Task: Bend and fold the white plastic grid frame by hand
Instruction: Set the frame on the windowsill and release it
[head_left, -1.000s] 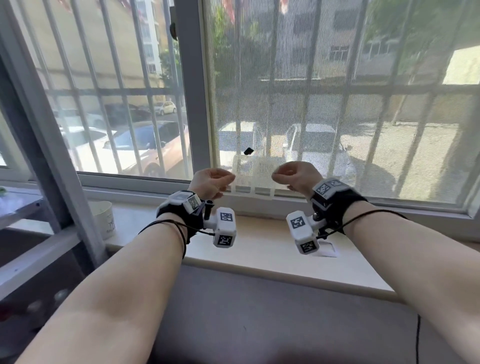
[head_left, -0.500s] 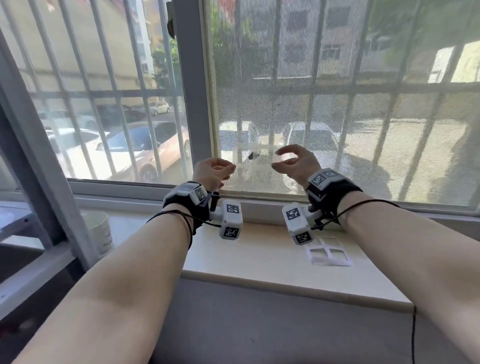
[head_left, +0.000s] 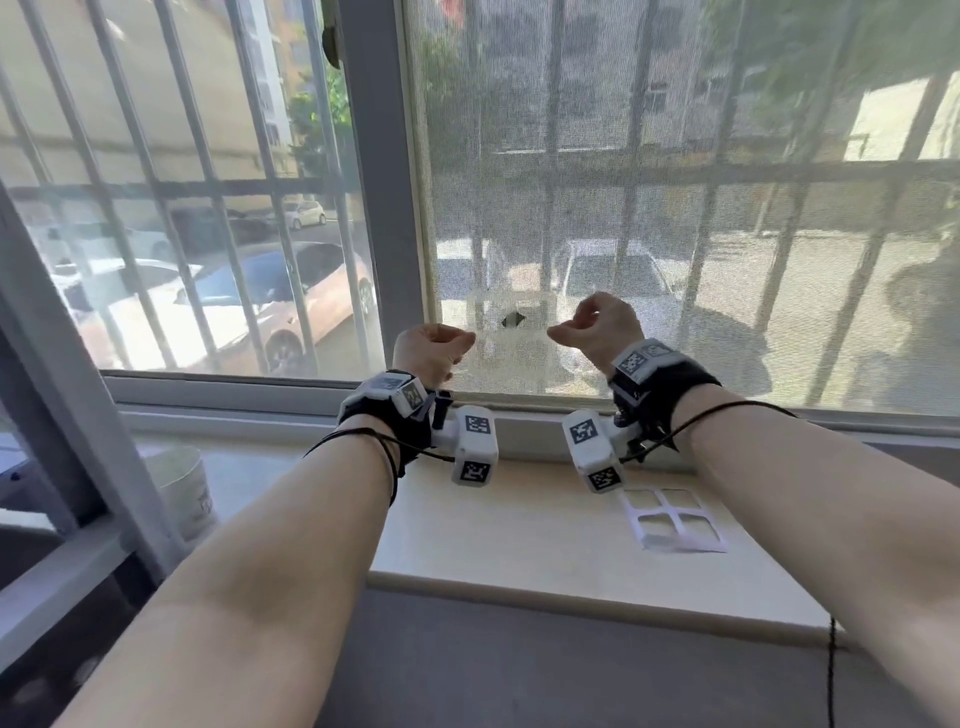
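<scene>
A white plastic grid frame (head_left: 670, 519) with four square openings lies flat on the window sill, below my right wrist, and neither hand touches it. A pale, see-through square patch (head_left: 511, 358) sits against the window screen, over a small dark hole (head_left: 513, 319) in the mesh. My left hand (head_left: 428, 351) pinches the patch's left edge with curled fingers. My right hand (head_left: 597, 327) pinches its right edge. Whether the patch sticks to the mesh cannot be told. Both wrists carry black bands with white marker blocks.
The beige sill (head_left: 519, 535) runs left to right under the hands. A white cup (head_left: 182, 488) stands at the sill's left end beside a grey window post (head_left: 67, 415). Window bars and parked cars show beyond the screen. A thin black cable (head_left: 831, 675) hangs at the lower right.
Both hands rose along the screen, taking the pale patch up over the hole. My right fingers spread open, then curled to a pinch again. The grid frame on the sill stayed put.
</scene>
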